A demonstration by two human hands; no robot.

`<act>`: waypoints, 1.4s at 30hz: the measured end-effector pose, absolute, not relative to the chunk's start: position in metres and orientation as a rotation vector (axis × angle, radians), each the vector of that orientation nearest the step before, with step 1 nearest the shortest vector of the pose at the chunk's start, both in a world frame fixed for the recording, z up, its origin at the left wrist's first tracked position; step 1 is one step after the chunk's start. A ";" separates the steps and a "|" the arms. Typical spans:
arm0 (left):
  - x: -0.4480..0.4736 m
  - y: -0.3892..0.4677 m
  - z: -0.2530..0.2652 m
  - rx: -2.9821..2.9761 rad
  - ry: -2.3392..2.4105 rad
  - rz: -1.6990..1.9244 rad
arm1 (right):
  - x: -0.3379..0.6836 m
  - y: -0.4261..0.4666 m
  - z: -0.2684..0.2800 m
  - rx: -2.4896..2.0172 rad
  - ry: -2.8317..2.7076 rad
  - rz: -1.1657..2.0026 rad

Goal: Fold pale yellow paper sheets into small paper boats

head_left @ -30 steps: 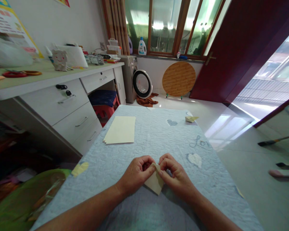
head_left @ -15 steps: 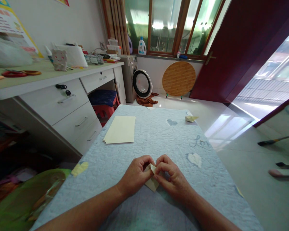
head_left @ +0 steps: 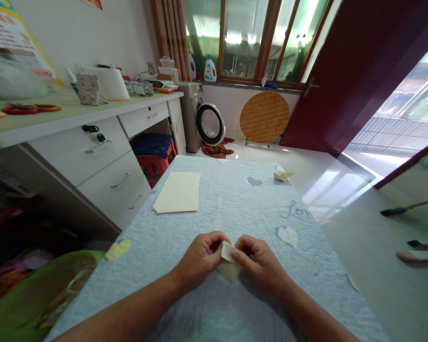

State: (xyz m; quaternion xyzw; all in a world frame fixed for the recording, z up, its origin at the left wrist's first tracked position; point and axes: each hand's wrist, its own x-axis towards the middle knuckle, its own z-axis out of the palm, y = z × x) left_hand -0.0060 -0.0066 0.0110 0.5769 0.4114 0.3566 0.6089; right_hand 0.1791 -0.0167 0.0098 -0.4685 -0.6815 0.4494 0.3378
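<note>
Paper (head_left: pixel 231 271), partly folded, sits between left hand (head_left: pixel 200 255) and right hand (head_left: pixel 259 260), each grip pinching it, above the cloth-covered surface's (head_left: pixel 207 318) near end. One flap (head_left: pixel 227 251) shows turned over; folding looks unfinished. Both hands hide its side edges. Beyond lie unfolded sheets (head_left: pixel 180 191), then a small folded paper piece (head_left: pixel 281 176), its creases indistinct.

The surface (head_left: pixel 231 211) is dressed in a pale blue quilted cover (head_left: pixel 221 313), visibly wrinkled. Cover markings: a grey-blue heart (head_left: pixel 254 181) toward the far right, script lettering (head_left: pixel 295 209) nearer, a white heart (head_left: pixel 287 236) nearer again, and a yellow motif (head_left: pixel 118 250) at the left edge. Lying on it, far left: a stack of cream paper sheets (head_left: pixel 180 192), near-left corners slightly fanned. Far right, close to the edge: a folded paper piece (head_left: pixel 281 176), pointed toward the right.
</note>
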 end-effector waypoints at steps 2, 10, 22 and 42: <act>-0.007 -0.007 0.012 1.315 0.927 0.828 | 0.180 -0.017 0.011 -1.225 -1.763 1.167; -0.011 -0.008 0.012 1.285 0.890 0.815 | 0.176 -0.018 0.013 -1.252 -1.824 1.172; -0.007 -0.009 0.012 1.435 0.948 0.819 | 0.178 -0.018 0.014 -1.225 -1.796 1.117; -0.009 -0.008 0.014 1.550 1.012 0.813 | 0.185 -0.014 0.016 -1.183 -1.708 1.172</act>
